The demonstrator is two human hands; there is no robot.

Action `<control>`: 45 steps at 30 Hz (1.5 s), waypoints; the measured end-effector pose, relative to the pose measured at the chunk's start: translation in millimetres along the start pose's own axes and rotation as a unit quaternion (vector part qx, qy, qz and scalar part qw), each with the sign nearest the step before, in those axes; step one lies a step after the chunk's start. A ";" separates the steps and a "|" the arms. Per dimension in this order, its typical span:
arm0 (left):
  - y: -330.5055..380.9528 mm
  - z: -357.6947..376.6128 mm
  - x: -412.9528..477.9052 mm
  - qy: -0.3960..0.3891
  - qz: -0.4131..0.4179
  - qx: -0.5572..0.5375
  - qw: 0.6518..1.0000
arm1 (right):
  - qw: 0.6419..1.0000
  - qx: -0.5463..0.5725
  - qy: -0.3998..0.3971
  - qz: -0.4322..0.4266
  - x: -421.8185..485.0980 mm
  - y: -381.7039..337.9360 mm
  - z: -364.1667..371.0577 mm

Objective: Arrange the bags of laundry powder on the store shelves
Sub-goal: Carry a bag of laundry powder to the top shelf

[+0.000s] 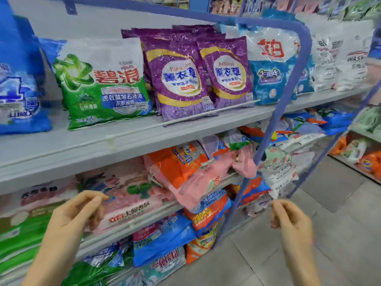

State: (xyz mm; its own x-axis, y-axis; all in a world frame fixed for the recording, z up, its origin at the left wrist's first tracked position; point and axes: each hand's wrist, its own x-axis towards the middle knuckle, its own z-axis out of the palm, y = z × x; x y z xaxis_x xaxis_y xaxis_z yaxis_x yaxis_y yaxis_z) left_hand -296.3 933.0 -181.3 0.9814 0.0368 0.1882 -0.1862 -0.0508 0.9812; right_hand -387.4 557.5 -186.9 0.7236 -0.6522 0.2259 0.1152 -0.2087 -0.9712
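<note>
Seemingly between placements: the left hand [76, 215] curls over the glossy pink plastic powder bag [132, 203] lying flat at lower left — pinching it or not, I cannot tell. The right hand [288, 221], lower right, hangs loosely curled, empty. Straightening the slumped, crinkly orange pouches [179, 168] mid-frame probably needs both.

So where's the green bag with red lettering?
Head view, left of centre: green bag on the upper shelf, between a blue bag and purple bags.

I record a green-and-white plastic powder bag [103, 85] standing on the grey metal upper shelf [82, 145], left of two purple plastic bags [179, 79]; a pink plastic bag [127, 199] lies on the shelf beneath [144, 218].
</note>
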 end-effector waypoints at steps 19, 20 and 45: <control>24.1 65.4 -67.7 0.239 -0.030 0.022 0.970 | 0.625 -0.459 -0.427 -0.465 165.0 71.3 200.5; 25.3 65.5 -69.5 0.241 -0.035 0.019 0.970 | 0.647 -0.437 -0.432 -0.452 166.7 69.6 200.4; -21.7 129.0 -9.7 -0.017 -0.147 0.107 0.983 | 0.945 0.086 -0.312 -0.048 136.3 -67.9 95.2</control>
State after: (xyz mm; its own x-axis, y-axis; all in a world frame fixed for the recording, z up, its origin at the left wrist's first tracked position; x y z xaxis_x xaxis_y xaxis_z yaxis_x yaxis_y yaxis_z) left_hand -295.9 805.0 -210.0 0.9932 0.0479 -0.1065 0.1152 -0.2513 0.9610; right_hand -231.8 552.2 -97.5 0.9586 -0.0674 0.2765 0.2703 -0.0892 -0.9586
